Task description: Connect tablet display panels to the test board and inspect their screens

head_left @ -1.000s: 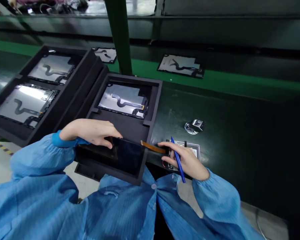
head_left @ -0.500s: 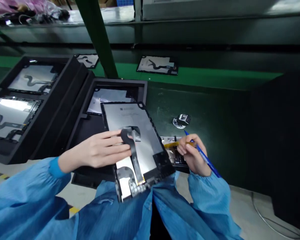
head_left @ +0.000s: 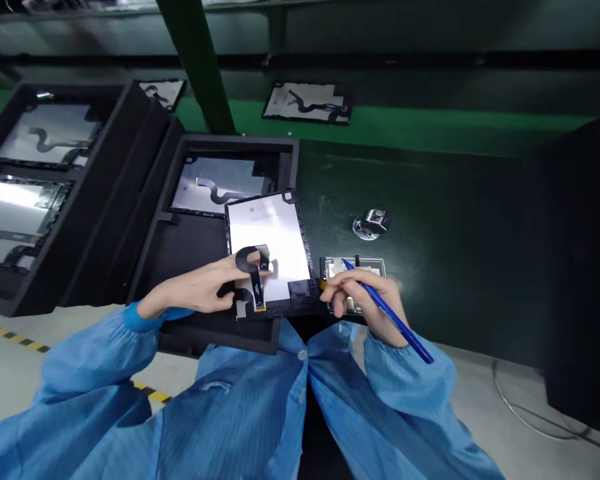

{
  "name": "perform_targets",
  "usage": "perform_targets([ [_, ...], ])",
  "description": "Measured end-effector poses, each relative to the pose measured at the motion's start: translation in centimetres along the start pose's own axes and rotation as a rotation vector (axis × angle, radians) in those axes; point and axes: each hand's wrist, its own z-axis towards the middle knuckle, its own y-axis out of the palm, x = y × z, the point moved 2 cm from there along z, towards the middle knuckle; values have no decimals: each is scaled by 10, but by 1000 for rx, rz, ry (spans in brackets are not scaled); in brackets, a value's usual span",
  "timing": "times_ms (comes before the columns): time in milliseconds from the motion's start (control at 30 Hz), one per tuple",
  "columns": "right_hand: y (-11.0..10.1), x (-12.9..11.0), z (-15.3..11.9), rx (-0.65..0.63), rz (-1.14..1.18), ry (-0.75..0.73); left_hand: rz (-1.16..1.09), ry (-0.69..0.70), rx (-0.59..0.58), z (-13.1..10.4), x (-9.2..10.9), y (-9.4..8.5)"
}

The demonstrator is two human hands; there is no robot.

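My left hand [head_left: 205, 283] lies at the left side of a screen panel [head_left: 275, 230], its fingers reaching under the black flex cable [head_left: 255, 277] on the panel's silvery back. The thumb is apart from the fingers; whether they grip the panel or only touch it is unclear. My right hand [head_left: 367, 297] is closed around a blue pen-like tool [head_left: 393, 317], at the panel's lower right corner. A bit of yellow shows by its fingertips. Beneath and beyond that hand is a small metal-framed part [head_left: 377, 267] on the dark green table.
A black foam tray [head_left: 180, 253] with another panel [head_left: 220, 187] sits under the left side. Stacked black trays [head_left: 125, 153] stand further left. Two panels lie at the back, one right of the green post [head_left: 195, 60]. A shiny metal object [head_left: 373, 223] stands on the table.
The panel has turned more level and moved up and away from my body, with my left hand beside it. My right hand has shifted left to the panel's corner. The view has tilted down slightly.
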Motion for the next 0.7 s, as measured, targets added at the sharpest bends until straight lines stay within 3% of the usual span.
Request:
perform_targets([
  [133, 18, -12, 4, -61, -84, 16, -589, -60, 111, 10, 20, -4],
  [233, 25, -18, 6, -41, -200, -11, -816, -95, 215, 15, 34, 4],
  [300, 28, -20, 7, -29, -281, -14, -767, -157, 271, 16, 45, 10],
  [500, 35, -27, 7, -103, -403, -82, -349, -347, 470, 16, 62, 17],
  [700, 42, -29, 9, -124, -432, -162, -434, -324, 566, 20, 63, 19],
])
